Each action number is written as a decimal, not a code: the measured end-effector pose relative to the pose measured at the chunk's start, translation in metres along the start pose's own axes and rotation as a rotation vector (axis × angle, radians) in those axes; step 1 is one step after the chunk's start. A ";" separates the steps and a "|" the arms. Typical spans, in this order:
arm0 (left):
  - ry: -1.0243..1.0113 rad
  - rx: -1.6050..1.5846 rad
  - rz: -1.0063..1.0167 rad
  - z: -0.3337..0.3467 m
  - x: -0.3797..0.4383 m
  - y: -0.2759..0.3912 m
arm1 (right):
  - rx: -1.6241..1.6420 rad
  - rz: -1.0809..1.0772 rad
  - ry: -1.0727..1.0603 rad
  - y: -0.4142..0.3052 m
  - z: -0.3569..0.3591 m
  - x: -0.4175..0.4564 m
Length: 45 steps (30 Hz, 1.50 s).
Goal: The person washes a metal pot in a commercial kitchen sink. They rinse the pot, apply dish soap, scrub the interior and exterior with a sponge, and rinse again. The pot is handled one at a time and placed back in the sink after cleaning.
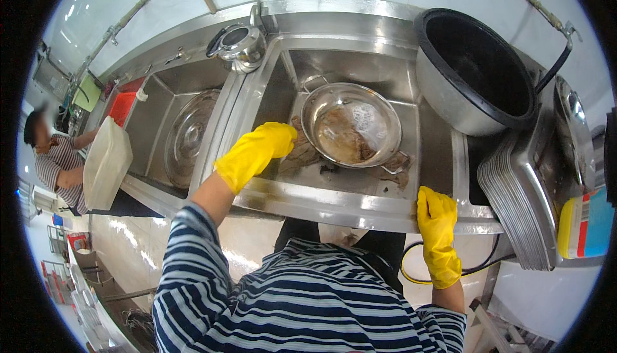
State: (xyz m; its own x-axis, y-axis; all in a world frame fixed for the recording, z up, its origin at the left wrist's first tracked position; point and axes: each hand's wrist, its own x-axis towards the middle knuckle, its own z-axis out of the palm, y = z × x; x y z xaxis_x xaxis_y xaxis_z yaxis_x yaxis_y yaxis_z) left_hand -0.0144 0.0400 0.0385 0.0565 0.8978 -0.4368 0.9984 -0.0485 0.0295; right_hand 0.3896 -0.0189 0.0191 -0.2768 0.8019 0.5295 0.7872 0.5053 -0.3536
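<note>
My left hand (260,150), in a yellow rubber glove, hangs over the left part of a steel sink basin (434,155). Its fingers are bunched beside brown wet residue (301,153) on the basin floor; whether they hold anything is hidden. Just right of them sits a two-handled steel pan (393,131), holding cloudy brownish liquid with white foam (364,118). More dark bits lie around its base. My right hand (437,213), gloved in yellow too, rests with curled fingers on the front rim of the sink, right of the pan.
A steel kettle (243,47) stands on the divider. In the left basin lies a large round transparent lid (190,136). To the right are a big black-lined pot (434,83), stacked metal trays (511,199) and a yellow-and-blue jug (583,225). At far left, a person holds a pale tub (108,165).
</note>
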 end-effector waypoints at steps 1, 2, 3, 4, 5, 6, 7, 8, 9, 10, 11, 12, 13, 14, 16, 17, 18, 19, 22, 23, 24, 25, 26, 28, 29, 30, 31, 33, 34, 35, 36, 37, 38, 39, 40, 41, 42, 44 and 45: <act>-0.065 0.010 -0.003 0.007 0.025 -0.007 | -0.002 0.019 -0.014 -0.002 -0.002 0.001; -0.129 0.021 -0.008 0.017 0.048 -0.015 | -0.004 0.037 -0.026 -0.003 -0.003 0.002; -0.193 0.029 -0.018 0.035 0.070 -0.027 | 0.001 0.039 -0.025 -0.004 -0.003 0.003; 0.092 -0.045 0.021 0.076 0.088 -0.053 | 0.009 0.046 -0.021 -0.004 -0.004 0.003; 0.142 -0.060 0.064 0.093 0.100 -0.060 | 0.002 0.062 -0.014 -0.002 -0.003 0.002; 0.193 -0.076 0.106 0.108 0.110 -0.064 | -0.005 0.076 -0.003 0.000 -0.002 0.001; 0.243 -0.098 0.137 0.124 0.114 -0.069 | 0.002 0.085 -0.005 0.002 -0.002 0.001; 0.294 -0.130 0.162 0.143 0.116 -0.073 | 0.007 0.087 -0.014 0.000 -0.003 0.002; 0.344 -0.155 0.193 0.151 0.120 -0.073 | 0.013 0.096 -0.017 0.000 -0.004 0.004; 0.396 -0.183 0.218 0.157 0.125 -0.074 | 0.005 0.100 -0.016 0.000 -0.005 0.004; 0.444 -0.210 0.245 0.164 0.129 -0.074 | 0.004 0.107 -0.025 0.000 -0.006 0.004; 0.485 -0.232 0.254 0.165 0.126 -0.072 | 0.007 0.109 -0.033 -0.001 -0.006 0.005; 0.492 -0.228 0.260 0.165 0.128 -0.069 | 0.011 0.109 -0.042 -0.001 -0.006 0.006; 0.478 -0.212 0.258 0.164 0.129 -0.066 | 0.008 0.108 -0.038 0.001 -0.005 0.006; 0.408 -0.145 0.256 0.148 0.125 -0.058 | 0.028 0.140 -0.116 0.001 -0.006 0.008; 0.345 -0.088 0.259 0.136 0.121 -0.054 | 0.037 0.152 -0.157 0.001 -0.007 0.009; 0.275 -0.014 0.267 0.117 0.114 -0.048 | 0.093 0.161 -0.234 0.005 -0.007 0.011; 0.203 0.075 0.279 0.095 0.103 -0.043 | 0.151 0.170 -0.308 0.012 -0.005 0.013; -0.059 0.226 0.200 0.009 0.061 -0.021 | 0.230 0.245 -0.497 0.021 0.007 0.042; -0.154 0.244 0.154 -0.021 0.047 -0.011 | 0.300 0.257 -0.581 0.026 0.018 0.057; -0.161 0.190 0.177 -0.027 0.045 -0.026 | 0.338 0.239 -0.585 0.030 0.031 0.074; -0.282 0.048 0.149 -0.046 0.044 -0.031 | 0.333 0.244 -0.600 0.045 0.057 0.083; -0.442 -0.207 0.056 -0.066 0.043 -0.034 | 0.250 0.255 -0.701 0.056 0.078 0.101; -0.358 -0.433 0.195 -0.087 0.045 -0.057 | -0.046 0.292 -0.742 0.073 0.125 0.113; -0.114 -0.399 0.413 -0.083 0.044 -0.090 | -0.061 0.352 -0.811 0.072 0.138 0.121; 0.134 -0.355 0.623 -0.079 0.039 -0.111 | -0.079 0.411 -0.882 0.070 0.149 0.128; 0.142 -0.592 0.487 -0.094 0.023 -0.098 | -0.103 0.493 -0.943 0.071 0.158 0.131; 0.156 -1.057 0.188 -0.123 -0.017 -0.075 | 0.202 0.735 -0.994 0.076 0.173 0.123; 0.123 -1.064 0.239 -0.127 -0.022 -0.079 | 0.351 0.851 -1.016 0.079 0.178 0.118; 0.172 -1.126 0.282 -0.128 -0.027 -0.074 | 0.379 0.871 -1.017 0.083 0.184 0.115; 0.220 -1.197 0.320 -0.127 -0.037 -0.059 | 0.400 0.890 -1.025 0.077 0.183 0.116; 0.267 -1.264 0.362 -0.126 -0.041 -0.050 | 0.424 0.912 -1.029 0.073 0.179 0.115; 0.271 -1.117 0.528 -0.121 -0.033 -0.052 | 0.629 1.046 -0.918 0.069 0.173 0.109; 0.292 -1.133 0.497 -0.119 -0.039 -0.034 | 0.691 1.023 -0.846 0.051 0.158 0.109; 0.313 -1.143 0.461 -0.120 -0.047 -0.015 | 0.757 0.995 -0.776 0.031 0.143 0.111; 0.265 -1.376 0.412 -0.097 -0.028 -0.013 | 0.824 0.952 -0.717 0.010 0.130 0.112; 0.257 -1.321 0.449 -0.082 -0.009 -0.003 | 0.852 0.952 -0.677 -0.012 0.114 0.111; 0.242 -1.059 0.533 -0.058 0.027 0.024 | 0.893 0.970 -0.639 -0.025 0.102 0.099; 0.238 -0.851 0.570 -0.047 0.042 0.038 | 0.887 0.980 -0.609 -0.028 0.097 0.091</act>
State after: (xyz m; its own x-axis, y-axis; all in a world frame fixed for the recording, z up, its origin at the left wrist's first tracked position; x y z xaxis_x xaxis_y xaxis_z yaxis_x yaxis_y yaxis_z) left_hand 0.0253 0.0966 0.0632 0.4224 0.9061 0.0259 0.4859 -0.2505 0.8373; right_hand 0.2883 0.0710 0.0026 -0.2033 0.8283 -0.5221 0.2642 -0.4671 -0.8438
